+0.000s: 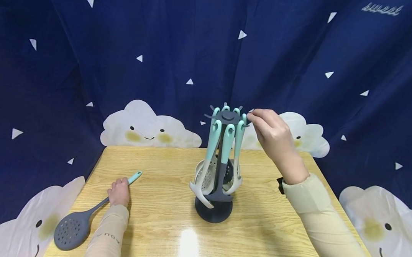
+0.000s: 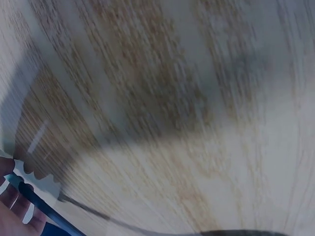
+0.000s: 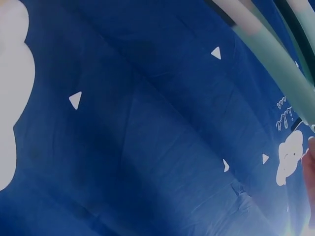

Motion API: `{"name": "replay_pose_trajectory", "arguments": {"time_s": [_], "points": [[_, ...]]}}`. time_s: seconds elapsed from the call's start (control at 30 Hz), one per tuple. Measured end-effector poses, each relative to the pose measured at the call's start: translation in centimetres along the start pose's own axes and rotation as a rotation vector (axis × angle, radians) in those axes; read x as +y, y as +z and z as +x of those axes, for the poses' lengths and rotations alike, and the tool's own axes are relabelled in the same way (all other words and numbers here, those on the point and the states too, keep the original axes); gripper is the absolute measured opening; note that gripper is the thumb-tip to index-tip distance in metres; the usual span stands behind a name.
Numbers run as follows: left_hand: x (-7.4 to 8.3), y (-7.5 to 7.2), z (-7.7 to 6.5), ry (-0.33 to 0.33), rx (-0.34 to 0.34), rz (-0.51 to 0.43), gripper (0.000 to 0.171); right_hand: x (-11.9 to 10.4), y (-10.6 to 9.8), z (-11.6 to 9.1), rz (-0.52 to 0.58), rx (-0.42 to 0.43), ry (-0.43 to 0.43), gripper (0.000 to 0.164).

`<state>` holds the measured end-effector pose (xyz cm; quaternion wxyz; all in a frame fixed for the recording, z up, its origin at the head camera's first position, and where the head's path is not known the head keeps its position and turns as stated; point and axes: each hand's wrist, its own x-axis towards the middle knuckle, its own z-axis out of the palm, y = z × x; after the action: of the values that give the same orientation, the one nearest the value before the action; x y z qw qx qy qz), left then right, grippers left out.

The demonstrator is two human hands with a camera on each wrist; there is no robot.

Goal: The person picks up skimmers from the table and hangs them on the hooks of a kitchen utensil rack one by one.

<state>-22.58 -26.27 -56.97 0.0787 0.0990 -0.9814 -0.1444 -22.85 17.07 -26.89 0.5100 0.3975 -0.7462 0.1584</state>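
Note:
My left hand (image 1: 119, 192) grips the mint handle of a grey skimmer (image 1: 71, 230), whose round perforated head lies on the table at the left. In the left wrist view its handle (image 2: 42, 209) passes between the fingers. Up at the top right of a dark utensil stand (image 1: 228, 116), my right hand (image 1: 271, 131) pinches the mint handle end (image 1: 244, 117) of a hanging utensil; the rest of that utensil is largely hidden behind others. Around the stand hang several mint-handled utensils, among them a grey turner (image 1: 220, 182) and a pale perforated spoon (image 1: 208, 179).
The stand's round black base (image 1: 213, 213) rests on a light wooden table (image 1: 154, 203). Behind the table hangs a dark blue curtain (image 1: 168, 35) with white triangles and smiling clouds. A black strap (image 1: 281, 185) sits at my right wrist.

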Motion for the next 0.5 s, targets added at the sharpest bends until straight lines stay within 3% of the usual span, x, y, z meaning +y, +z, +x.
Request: {"name": "replay_pose_trajectory", "arguments": {"time_s": [0.3, 0.5], "points": [[0.4, -0.5, 0.5, 0.084, -0.078, 0.019, 0.025, -0.2, -0.2, 0.3, 0.008, -0.026, 0.028, 0.020], [2.2, -1.8, 1.4, 0.176, -0.035, 0.004, 0.030, -0.3, -0.3, 0.5, 0.013, -0.034, 0.048, 0.020]]}}
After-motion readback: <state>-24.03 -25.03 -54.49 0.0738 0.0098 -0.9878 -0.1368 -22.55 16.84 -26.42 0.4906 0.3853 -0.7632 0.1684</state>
